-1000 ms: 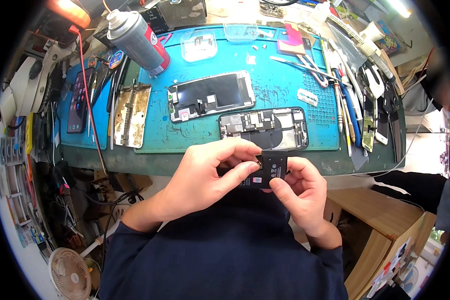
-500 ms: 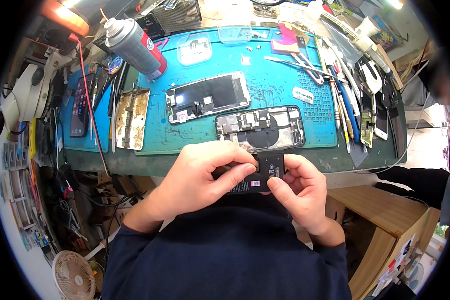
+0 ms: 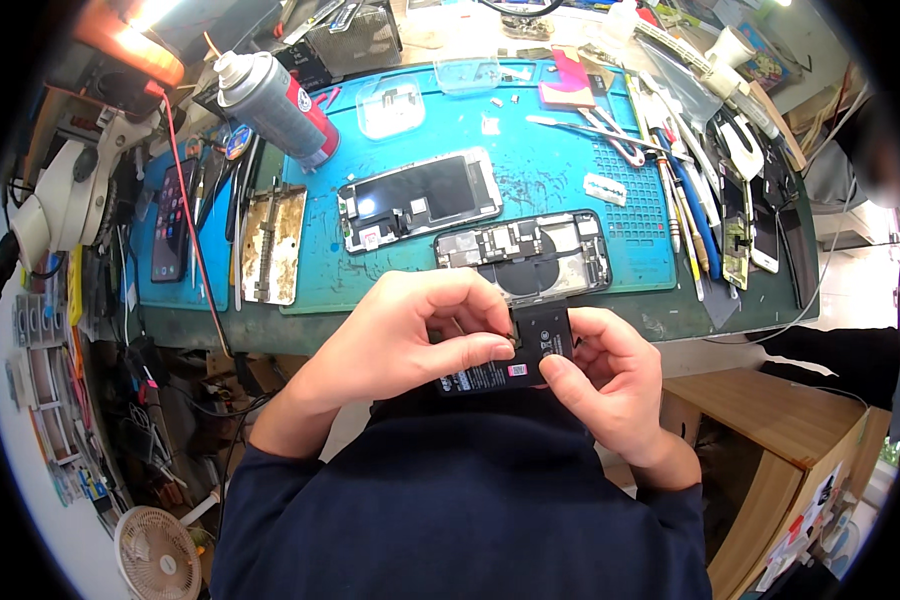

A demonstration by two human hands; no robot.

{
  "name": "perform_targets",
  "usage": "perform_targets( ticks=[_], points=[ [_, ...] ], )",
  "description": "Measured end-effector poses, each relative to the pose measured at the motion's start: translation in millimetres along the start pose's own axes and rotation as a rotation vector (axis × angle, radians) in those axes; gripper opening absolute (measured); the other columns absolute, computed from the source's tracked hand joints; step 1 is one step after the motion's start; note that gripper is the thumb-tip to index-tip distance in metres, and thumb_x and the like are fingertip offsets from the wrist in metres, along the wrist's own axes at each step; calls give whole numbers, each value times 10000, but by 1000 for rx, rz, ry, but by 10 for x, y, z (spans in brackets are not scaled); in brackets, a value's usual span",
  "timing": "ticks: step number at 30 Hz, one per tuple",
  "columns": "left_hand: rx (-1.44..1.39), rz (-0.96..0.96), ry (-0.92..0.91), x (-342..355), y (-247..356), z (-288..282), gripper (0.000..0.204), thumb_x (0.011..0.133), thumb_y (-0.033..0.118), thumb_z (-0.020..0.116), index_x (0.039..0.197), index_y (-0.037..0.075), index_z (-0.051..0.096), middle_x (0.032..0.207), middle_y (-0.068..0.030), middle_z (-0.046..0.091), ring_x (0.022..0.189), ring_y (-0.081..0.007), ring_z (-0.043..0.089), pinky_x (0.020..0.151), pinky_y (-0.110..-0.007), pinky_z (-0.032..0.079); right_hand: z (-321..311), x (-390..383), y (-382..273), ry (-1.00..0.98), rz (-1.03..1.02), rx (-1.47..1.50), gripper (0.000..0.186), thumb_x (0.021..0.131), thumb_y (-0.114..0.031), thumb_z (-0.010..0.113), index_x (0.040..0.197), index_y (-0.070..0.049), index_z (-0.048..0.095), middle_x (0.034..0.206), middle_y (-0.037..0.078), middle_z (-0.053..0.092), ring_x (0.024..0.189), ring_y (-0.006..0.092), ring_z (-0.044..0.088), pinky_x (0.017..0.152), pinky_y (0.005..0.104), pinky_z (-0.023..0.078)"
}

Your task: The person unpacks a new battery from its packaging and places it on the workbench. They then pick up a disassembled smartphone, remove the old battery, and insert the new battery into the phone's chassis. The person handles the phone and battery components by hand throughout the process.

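An L-shaped black phone battery [image 3: 543, 325] with white print is held up in front of my chest, just off the bench's near edge. My right hand [image 3: 618, 385] grips its right side, thumb on the face and fingers behind. At the battery's inner corner, the thumb and forefinger of my left hand [image 3: 400, 330] are pinched together on its edge; a small part between them is mostly hidden. Just beyond lies an opened phone body [image 3: 530, 272], its insides showing. Further back and left is a detached phone screen [image 3: 425, 195], tilted slightly.
A blue work mat [image 3: 330, 285] covers the bench. Left stand a spray can [image 3: 280, 115], a metal plate fixture [image 3: 272, 245] and a lit phone [image 3: 173, 220]. To the right lie a razor blade [image 3: 605, 189], tweezers [image 3: 595, 127] and several tools. A wooden cabinet [image 3: 770, 410] stands lower right.
My left fingers have shifted slightly at the battery's inner corner, and the thumb has moved down a little. The right hand keeps its grip. The view has shifted slightly.
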State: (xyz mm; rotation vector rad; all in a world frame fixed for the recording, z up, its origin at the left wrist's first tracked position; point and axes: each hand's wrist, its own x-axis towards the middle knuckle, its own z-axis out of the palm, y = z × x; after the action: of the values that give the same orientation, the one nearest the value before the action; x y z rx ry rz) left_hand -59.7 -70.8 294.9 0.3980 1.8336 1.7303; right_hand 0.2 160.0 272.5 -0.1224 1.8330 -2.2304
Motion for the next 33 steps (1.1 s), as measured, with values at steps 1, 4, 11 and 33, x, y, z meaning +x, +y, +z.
perform_targets(
  ticks=[1,4,11,33],
  points=[
    [15,12,-5,-2,16,-1,139,870,-32,750,995,-25,691,930,-66,712,860,-131,706,745,-256,576,-3,0,-5,-3,3,-4,327,927,44,662,1246,61,592,1084,92,695,918,88,682,781,225,565],
    [111,131,3,18,29,3,145,855,-52,752,984,-23,692,913,-67,709,847,-138,706,735,-259,574,5,15,-9,2,-4,46,329,929,40,660,1250,61,589,1091,95,697,920,89,682,787,229,566],
    [344,335,-56,75,109,-8,161,827,-68,756,969,-20,697,924,-94,706,820,-162,707,702,-279,571,-34,6,-66,-20,28,82,326,937,37,646,1257,58,585,1107,86,699,914,76,670,786,230,560],
    [-36,113,-17,51,38,88,130,912,-83,667,1037,-49,678,1044,-89,672,962,-140,660,855,-278,536,-54,-23,-93,51,-138,-57,341,916,48,670,1247,64,590,1078,86,689,892,74,662,745,212,544]
  ],
)
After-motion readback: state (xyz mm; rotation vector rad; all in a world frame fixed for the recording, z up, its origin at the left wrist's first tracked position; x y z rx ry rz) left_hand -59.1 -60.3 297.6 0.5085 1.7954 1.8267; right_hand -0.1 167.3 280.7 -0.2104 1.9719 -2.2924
